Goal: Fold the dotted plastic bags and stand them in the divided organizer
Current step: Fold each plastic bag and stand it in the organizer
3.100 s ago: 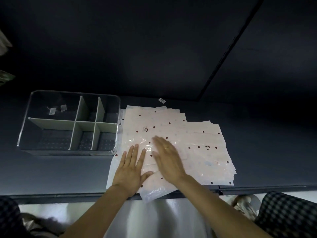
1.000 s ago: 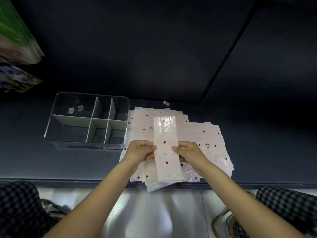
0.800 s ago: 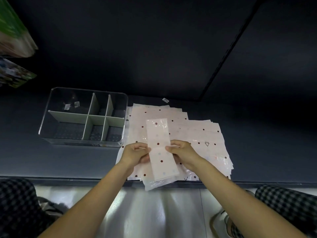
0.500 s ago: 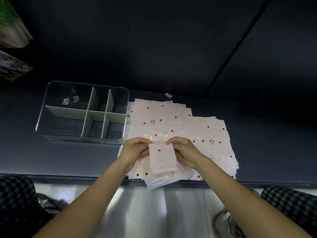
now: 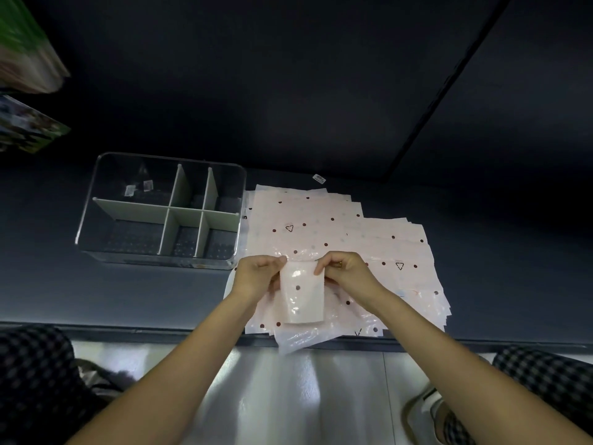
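Observation:
A folded pale pink dotted bag point(image 5: 303, 293) hangs as a short rectangle above the front of the pile. My left hand point(image 5: 256, 277) pinches its top left corner and my right hand point(image 5: 345, 273) pinches its top right corner. Beneath them lies a flat pile of dotted plastic bags point(image 5: 337, 239) spread over the dark shelf. The clear divided organizer point(image 5: 160, 210) with pale green dividers stands to the left of the pile; its compartments hold no bags.
The dark shelf's front edge point(image 5: 128, 330) runs just below the pile, and one bag corner overhangs it. A small white label point(image 5: 318, 178) lies behind the pile. Coloured packages point(image 5: 25, 101) hang at the upper left. The shiny floor and checked trousers show below.
The bag went from flat under my palms to a long strip held up, then was folded shorter. Both hands now pinch its top edge instead of its sides.

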{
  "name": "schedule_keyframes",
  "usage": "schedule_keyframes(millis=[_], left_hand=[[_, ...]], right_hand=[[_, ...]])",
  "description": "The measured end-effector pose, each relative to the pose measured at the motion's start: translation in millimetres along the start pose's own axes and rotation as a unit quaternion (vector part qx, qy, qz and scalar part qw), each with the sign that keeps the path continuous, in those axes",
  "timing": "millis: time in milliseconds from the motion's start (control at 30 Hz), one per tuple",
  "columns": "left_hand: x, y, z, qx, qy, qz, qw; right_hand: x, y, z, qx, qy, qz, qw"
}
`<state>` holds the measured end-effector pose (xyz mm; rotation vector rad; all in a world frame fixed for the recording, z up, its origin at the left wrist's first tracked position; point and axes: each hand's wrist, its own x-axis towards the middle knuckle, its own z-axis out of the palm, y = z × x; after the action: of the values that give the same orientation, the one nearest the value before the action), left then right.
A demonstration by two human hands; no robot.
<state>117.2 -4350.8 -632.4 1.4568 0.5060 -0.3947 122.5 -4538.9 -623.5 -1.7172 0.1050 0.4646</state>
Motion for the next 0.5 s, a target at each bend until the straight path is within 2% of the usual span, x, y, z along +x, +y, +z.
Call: schedule_keyframes(millis=[100,200,267,333,400,500], left_hand=[[-9,15,0,0.123,0.037,0.137,0.982],[-29,32,3,0.303,0.016,0.282,0.91],[-42,45,2,0.341,-0.009,0.336,0.878],[-52,60,-4,0.343,-0.015,0.375,0.861],[-58,75,-14,0.315,-0.021,0.386,0.867],[-61,86,-30,0.221,-0.102,0.297,0.924]], right_hand=[[-5,-17,-2,-0.05,-0.016,-0.023,0.998],[-12,-43,4,-0.2,-0.094,-0.081,0.972],[-17,-57,10,-0.3,-0.139,-0.098,0.939],[-24,-69,10,-0.311,-0.155,-0.074,0.935],[-32,-78,5,-0.273,-0.164,-0.053,0.947],[-43,-90,3,-0.23,-0.189,-0.028,0.954]])
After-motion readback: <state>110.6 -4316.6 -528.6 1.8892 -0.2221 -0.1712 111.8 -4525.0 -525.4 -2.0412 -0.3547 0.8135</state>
